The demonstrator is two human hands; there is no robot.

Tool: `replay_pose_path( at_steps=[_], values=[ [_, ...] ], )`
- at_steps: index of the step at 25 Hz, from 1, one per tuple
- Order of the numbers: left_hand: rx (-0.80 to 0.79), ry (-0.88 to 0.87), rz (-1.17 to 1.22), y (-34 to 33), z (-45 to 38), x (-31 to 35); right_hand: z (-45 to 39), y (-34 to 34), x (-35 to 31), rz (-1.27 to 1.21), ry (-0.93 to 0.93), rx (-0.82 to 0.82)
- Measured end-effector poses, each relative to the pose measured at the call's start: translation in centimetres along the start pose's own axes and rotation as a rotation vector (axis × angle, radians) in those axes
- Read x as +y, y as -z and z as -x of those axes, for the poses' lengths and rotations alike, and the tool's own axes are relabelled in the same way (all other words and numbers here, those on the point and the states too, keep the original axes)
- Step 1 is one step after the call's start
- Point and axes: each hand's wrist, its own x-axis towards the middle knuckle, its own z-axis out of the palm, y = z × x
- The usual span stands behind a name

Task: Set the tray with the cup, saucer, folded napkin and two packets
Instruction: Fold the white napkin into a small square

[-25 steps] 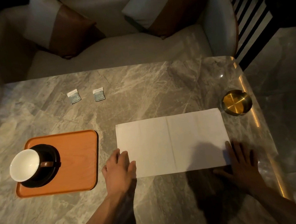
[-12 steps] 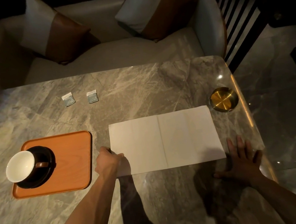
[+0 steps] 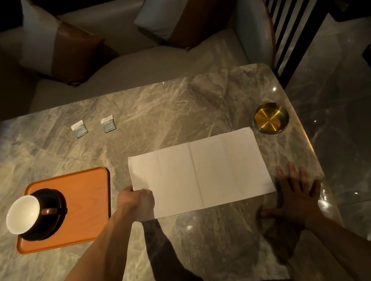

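A person's left hand (image 3: 138, 199) pinches the near left corner of a white napkin (image 3: 207, 172) lying open on a marble tabletop (image 3: 164, 110), while the right hand (image 3: 293, 199) rests flat, fingers spread, just beside the napkin's near right corner. Folding looks to be the step in hand: it would go best with the gripped corner carried across to the right hand's side, edges matched along the centre crease, then pressed flat. Left of the left hand sits the orange tray (image 3: 85, 196), already carrying the cup (image 3: 23, 214) on its dark saucer (image 3: 54, 200). Two packets (image 3: 94, 127) lie well beyond the left hand, not yet on the tray.
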Motion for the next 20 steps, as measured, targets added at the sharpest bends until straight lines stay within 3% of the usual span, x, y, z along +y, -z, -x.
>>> replay_pose_path(
  at_steps=[7, 20],
  values=[
    [-0.012, -0.255, 0.020, 2.0, 3.1, 1.7, -0.1, -0.1, 0.1, -0.041, 0.016, -0.012],
    [-0.259, -0.539, 0.164, -1.3, 11.4, 7.6, -0.5, -0.1, 0.3, -0.019, -0.012, -0.001]
  ],
)
